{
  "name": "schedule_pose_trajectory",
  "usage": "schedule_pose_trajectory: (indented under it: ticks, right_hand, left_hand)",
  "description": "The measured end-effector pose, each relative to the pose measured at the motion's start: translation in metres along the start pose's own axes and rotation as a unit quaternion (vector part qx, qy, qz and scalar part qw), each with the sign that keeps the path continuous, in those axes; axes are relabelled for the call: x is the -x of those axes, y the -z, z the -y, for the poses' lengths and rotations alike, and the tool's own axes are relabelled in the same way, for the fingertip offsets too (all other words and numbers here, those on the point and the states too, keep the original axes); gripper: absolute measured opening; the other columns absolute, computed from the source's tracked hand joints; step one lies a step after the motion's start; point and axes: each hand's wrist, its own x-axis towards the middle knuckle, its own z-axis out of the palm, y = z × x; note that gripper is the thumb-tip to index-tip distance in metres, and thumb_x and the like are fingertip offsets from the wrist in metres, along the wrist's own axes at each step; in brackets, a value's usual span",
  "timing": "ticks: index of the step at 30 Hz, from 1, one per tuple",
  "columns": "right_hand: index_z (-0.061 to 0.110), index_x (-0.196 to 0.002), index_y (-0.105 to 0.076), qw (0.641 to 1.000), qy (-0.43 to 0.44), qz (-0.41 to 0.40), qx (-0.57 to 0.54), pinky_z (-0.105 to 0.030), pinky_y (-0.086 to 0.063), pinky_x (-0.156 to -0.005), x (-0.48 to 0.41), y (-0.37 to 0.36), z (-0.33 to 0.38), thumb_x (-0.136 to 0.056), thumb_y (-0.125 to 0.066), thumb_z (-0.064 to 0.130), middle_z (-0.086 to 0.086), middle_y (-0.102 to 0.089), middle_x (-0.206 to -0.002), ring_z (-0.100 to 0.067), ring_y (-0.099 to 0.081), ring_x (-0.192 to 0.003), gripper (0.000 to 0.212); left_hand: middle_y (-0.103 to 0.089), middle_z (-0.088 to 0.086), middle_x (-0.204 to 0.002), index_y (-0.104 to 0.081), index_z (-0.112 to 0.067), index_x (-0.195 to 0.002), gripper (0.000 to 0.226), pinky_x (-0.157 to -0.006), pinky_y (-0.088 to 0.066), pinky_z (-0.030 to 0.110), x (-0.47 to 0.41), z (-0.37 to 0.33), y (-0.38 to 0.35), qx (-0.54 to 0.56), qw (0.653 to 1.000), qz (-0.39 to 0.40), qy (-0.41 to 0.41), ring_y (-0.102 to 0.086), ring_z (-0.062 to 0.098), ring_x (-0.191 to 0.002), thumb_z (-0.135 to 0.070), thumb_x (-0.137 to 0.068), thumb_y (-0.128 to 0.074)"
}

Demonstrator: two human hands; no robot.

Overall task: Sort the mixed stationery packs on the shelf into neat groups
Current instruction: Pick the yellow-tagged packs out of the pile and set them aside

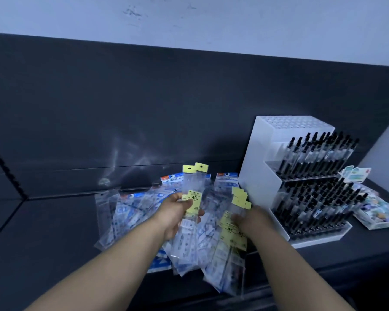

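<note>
Stationery packs (130,212) lie in a loose, overlapping spread (clear sleeves with blue-and-white printed cards) on the dark shelf (43,232), against the dark back panel (144,108). The left hand (177,212) is raised over the spread and grips two yellow-topped packs (190,182), held upright with the thumb across a yellow label and the fingers curled behind. The right hand (252,218), just beside it, is closed round a fanned bundle of yellow-tagged packs (231,234), whose lower ends hang past the shelf's front edge (its fingertips are mostly hidden behind the sleeves). To the right stands a white tiered display stand (267,167) filled with rows of black-capped pens (319,153). Beyond the stand, at the far right of the shelf, lie colourful sticker packs (377,212).
</note>
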Motion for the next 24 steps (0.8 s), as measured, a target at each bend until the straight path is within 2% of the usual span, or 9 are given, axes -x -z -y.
schedule_pose_trajectory:
  ticks: [3,5,7,9,12,14,18,20,24]
  right_hand:
    - [0.006,-0.092,-0.051,0.999,0.004,0.006,-0.054,-0.025,-0.031,-0.046,0.005,0.000,0.008,-0.083,-0.065,0.046,-0.003,-0.054,-0.073,-0.019,-0.052,-0.061,0.043]
    - [0.008,-0.074,-0.047,0.994,-0.013,-0.001,-0.109,-0.024,-0.030,-0.045,0.008,0.003,0.010,-0.083,-0.068,0.037,-0.002,-0.050,-0.064,-0.016,-0.048,-0.054,0.037]
    - [0.006,-0.074,-0.054,0.989,-0.018,-0.033,-0.140,-0.024,-0.038,-0.055,0.009,0.006,0.007,-0.085,-0.067,0.027,-0.008,-0.061,-0.073,-0.025,-0.059,-0.068,0.026]
    - [0.003,-0.096,-0.065,0.975,-0.008,-0.078,-0.207,-0.027,-0.042,-0.066,0.009,0.009,0.004,-0.088,-0.060,0.016,-0.018,-0.068,-0.096,-0.033,-0.064,-0.087,0.017]
    - [0.000,-0.114,-0.064,0.916,0.002,-0.108,-0.386,-0.028,-0.045,-0.073,0.008,0.014,0.012,-0.090,-0.058,0.011,-0.018,-0.068,-0.105,-0.030,-0.062,-0.091,0.027]
    - [0.001,-0.112,-0.065,0.860,-0.003,-0.081,-0.503,-0.037,-0.051,-0.079,0.006,0.018,0.024,-0.089,-0.060,0.012,-0.013,-0.069,-0.094,-0.026,-0.062,-0.085,0.026]
    - [0.005,-0.083,-0.060,0.732,-0.038,0.057,-0.678,-0.030,-0.052,-0.057,0.021,0.015,0.059,-0.089,-0.058,0.005,-0.009,-0.059,-0.069,-0.023,-0.056,-0.062,0.006]
    - [0.007,-0.081,-0.059,0.720,-0.022,0.056,-0.691,-0.029,-0.053,-0.053,0.032,0.008,0.076,-0.091,-0.056,0.002,-0.011,-0.062,-0.072,-0.022,-0.058,-0.061,0.012]
    - [0.006,-0.104,-0.064,0.772,0.019,-0.004,-0.636,-0.047,-0.056,-0.084,0.035,-0.003,0.081,-0.087,-0.063,0.007,-0.013,-0.070,-0.099,-0.031,-0.067,-0.089,0.018]
  left_hand:
    - [-0.065,0.020,-0.107,-0.052,-0.005,-0.110,0.015,-0.071,-0.056,0.042,0.001,0.005,0.002,-0.028,0.999,0.019,0.000,-0.072,0.029,-0.076,-0.004,-0.095,-0.050]
    - [-0.068,0.019,-0.103,-0.054,-0.005,-0.107,0.013,-0.071,-0.055,0.043,0.003,0.006,0.005,-0.042,0.999,0.026,0.000,-0.072,0.030,-0.079,-0.004,-0.094,-0.051]
    - [-0.067,0.021,-0.100,-0.055,-0.004,-0.103,0.010,-0.060,-0.056,0.037,0.006,0.006,0.009,-0.053,0.998,0.030,-0.004,-0.072,0.027,-0.072,-0.003,-0.095,-0.049]
    - [-0.065,0.025,-0.097,-0.054,-0.002,-0.103,0.011,-0.054,-0.054,0.035,0.008,0.004,0.012,-0.056,0.998,0.032,-0.006,-0.070,0.025,-0.062,-0.002,-0.096,-0.045]
    - [-0.069,0.019,-0.084,-0.055,-0.004,-0.102,0.013,-0.059,-0.054,0.038,0.007,0.003,0.014,-0.053,0.998,0.019,-0.017,-0.069,0.027,-0.067,-0.003,-0.098,-0.042]
    - [-0.070,0.014,-0.077,-0.055,-0.006,-0.102,0.016,-0.060,-0.053,0.038,0.005,0.003,0.015,-0.051,0.998,0.011,-0.023,-0.068,0.028,-0.067,-0.004,-0.099,-0.040]
    - [-0.069,0.012,-0.102,-0.059,-0.011,-0.114,0.023,-0.077,-0.052,0.037,0.007,0.003,0.007,-0.069,0.997,0.038,-0.012,-0.064,0.025,-0.088,-0.018,-0.099,-0.043]
    - [-0.067,0.010,-0.113,-0.060,-0.015,-0.118,0.030,-0.091,-0.050,0.044,0.010,0.003,0.003,-0.077,0.995,0.062,0.000,-0.063,0.025,-0.099,-0.032,-0.096,-0.049]
    - [-0.072,0.002,-0.098,-0.059,-0.015,-0.115,0.023,-0.076,-0.051,0.033,0.016,0.005,0.005,-0.086,0.987,0.131,0.021,-0.066,0.014,-0.081,-0.025,-0.095,-0.052]
